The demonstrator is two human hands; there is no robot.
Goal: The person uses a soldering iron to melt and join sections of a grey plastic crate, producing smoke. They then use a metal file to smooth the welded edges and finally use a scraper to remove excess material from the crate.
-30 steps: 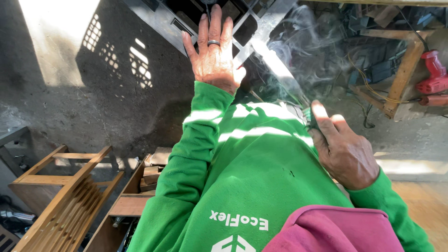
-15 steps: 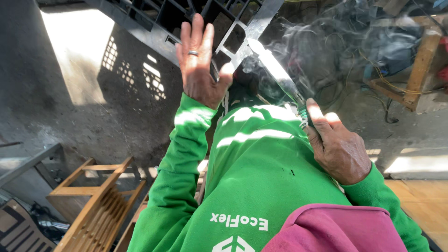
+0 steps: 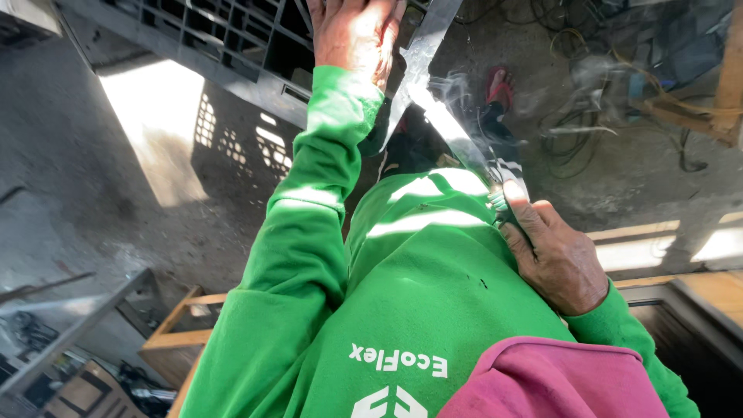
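Setting: dusty concrete floor (image 3: 155, 131) in patchy sun, a black slatted plastic crate (image 3: 232, 39) at the top, loose cables (image 3: 596, 131) to the right, wooden frames (image 3: 182, 329) at lower left.
Left hand (image 3: 352, 35): fingers spread flat, holding nothing, palm pressed on the upper part of a long metal strip (image 3: 422, 66) beside the crate.
Right hand (image 3: 561, 259): curled tight round a green-handled tool (image 3: 499, 203), thumb along it; the tool's tip meets the lower end of the strip.
Metal strip: runs slantwise from the top edge down to the tool, above the green sweatshirt (image 3: 418, 310).
Smoke (image 3: 464, 89): thin wisps rise near the strip's middle.
Change: compared with a second ago the view sits closer, the left hand has slid higher toward the crate, and the smoke has thinned.
Meaning: the heated work on the strip seems under way, with the hold steadier.
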